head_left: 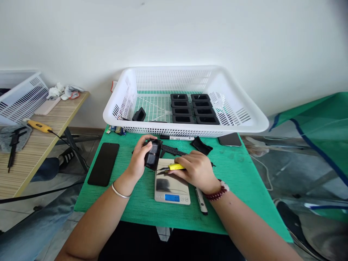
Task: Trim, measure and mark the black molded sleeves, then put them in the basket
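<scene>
My left hand (140, 154) is closed around a black rectangular part (153, 154) with two raised blocks on its face, tilted up beside the scale. In my right hand (197, 168) is a yellow-handled craft knife (176, 166), its thin blade pointing left towards the part, apart from it. Below both hands lies a digital scale (170, 188) with a shiny metal plate and a lit blue display; the knife is above that plate. Black calipers (172, 149) lie partly hidden behind my right hand. A limp black piece (201, 145) rests just beyond that hand.
A white plastic basket (185, 128) stands at the back, with several black hollow blocks (181, 111) inside. A black phone (103, 164) lies left, another phone (230, 139) back right. One marker (179, 138) lies near the basket, another (201, 201) beside the scale. A wooden table (40, 145) adjoins left.
</scene>
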Motion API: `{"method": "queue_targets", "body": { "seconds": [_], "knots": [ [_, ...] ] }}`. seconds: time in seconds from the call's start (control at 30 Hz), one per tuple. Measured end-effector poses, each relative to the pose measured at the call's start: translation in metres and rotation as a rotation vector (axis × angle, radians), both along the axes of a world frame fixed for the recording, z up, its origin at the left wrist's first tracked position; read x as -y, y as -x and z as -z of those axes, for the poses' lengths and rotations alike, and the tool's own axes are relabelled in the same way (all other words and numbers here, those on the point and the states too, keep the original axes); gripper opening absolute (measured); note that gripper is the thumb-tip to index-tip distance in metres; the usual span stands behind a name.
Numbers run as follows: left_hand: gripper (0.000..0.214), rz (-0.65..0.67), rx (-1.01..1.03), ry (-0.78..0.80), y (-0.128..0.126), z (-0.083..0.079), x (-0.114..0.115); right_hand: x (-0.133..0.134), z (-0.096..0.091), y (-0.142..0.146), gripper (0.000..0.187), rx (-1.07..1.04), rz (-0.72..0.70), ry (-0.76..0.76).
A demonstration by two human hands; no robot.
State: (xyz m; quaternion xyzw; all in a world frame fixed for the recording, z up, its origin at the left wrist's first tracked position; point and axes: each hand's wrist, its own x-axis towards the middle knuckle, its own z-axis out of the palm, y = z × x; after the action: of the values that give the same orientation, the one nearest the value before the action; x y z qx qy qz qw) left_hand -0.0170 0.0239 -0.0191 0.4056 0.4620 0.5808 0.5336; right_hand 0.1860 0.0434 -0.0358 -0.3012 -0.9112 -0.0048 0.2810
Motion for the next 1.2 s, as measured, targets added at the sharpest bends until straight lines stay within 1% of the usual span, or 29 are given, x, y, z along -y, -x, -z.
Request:
{"method": "queue_targets", "body": {
  "seconds": [0.07, 0.13, 0.2, 0.27, 0.33, 0.37, 0.43, 0.5, 0.6, 0.67, 0.73, 0.83, 1.0, 1.1, 1.2],
  "knots": [
    [0.021, 0.016, 0.008, -0.008, 0.001, 0.0, 0.0, -0.001, -0.001, -0.001, 0.053, -0.021, 0.002, -0.005],
    [0.021, 0.046, 0.019, -0.015, 0.001, 0.0, 0.001, -0.004, -0.001, -0.003, 0.053, -0.056, 0.04, -0.022],
    [0.022, 0.1, 0.031, -0.004, -0.001, 0.0, 0.003, -0.008, -0.001, -0.007, 0.051, -0.084, 0.15, -0.062],
    [0.023, 0.169, 0.04, 0.015, -0.003, 0.001, 0.005, -0.013, 0.0, -0.011, 0.049, -0.085, 0.297, -0.103],
    [0.024, 0.21, 0.044, 0.018, -0.005, 0.001, 0.006, -0.018, 0.002, -0.014, 0.049, -0.079, 0.423, -0.119],
    [0.024, 0.208, 0.044, 0.011, -0.005, 0.001, 0.007, -0.019, 0.003, -0.015, 0.049, -0.082, 0.462, -0.121],
    [0.024, 0.171, 0.049, -0.001, -0.006, 0.0, 0.007, -0.019, 0.002, -0.016, 0.048, -0.105, 0.482, -0.126],
    [0.024, 0.096, 0.066, -0.008, -0.006, -0.001, 0.006, -0.016, 0.001, -0.015, 0.045, -0.133, 0.434, -0.136],
    [0.023, -0.007, 0.104, -0.02, -0.005, -0.003, 0.003, -0.01, -0.001, -0.01, 0.043, -0.135, 0.242, -0.107],
    [0.022, -0.03, 0.122, -0.018, -0.005, -0.004, 0.002, -0.006, -0.001, -0.007, 0.046, -0.11, 0.096, -0.059],
    [0.022, -0.028, 0.119, -0.014, -0.005, -0.004, 0.002, -0.005, 0.0, -0.005, 0.049, -0.083, 0.018, -0.019],
    [0.022, -0.02, 0.068, -0.042, -0.004, -0.002, 0.003, -0.006, 0.001, -0.005, 0.049, -0.061, 0.01, -0.003],
    [0.021, 0.025, -0.07, -0.162, -0.002, 0.002, 0.005, -0.01, 0.001, -0.008, 0.052, -0.056, 0.026, 0.001],
    [0.02, 0.04, -0.086, -0.211, -0.001, 0.003, 0.006, -0.01, 0.0, -0.008, 0.053, -0.061, 0.022, 0.007],
    [0.02, 0.048, -0.087, -0.222, -0.001, 0.003, 0.007, -0.009, 0.0, -0.007, 0.053, -0.07, 0.02, 0.001]
  ]
}}
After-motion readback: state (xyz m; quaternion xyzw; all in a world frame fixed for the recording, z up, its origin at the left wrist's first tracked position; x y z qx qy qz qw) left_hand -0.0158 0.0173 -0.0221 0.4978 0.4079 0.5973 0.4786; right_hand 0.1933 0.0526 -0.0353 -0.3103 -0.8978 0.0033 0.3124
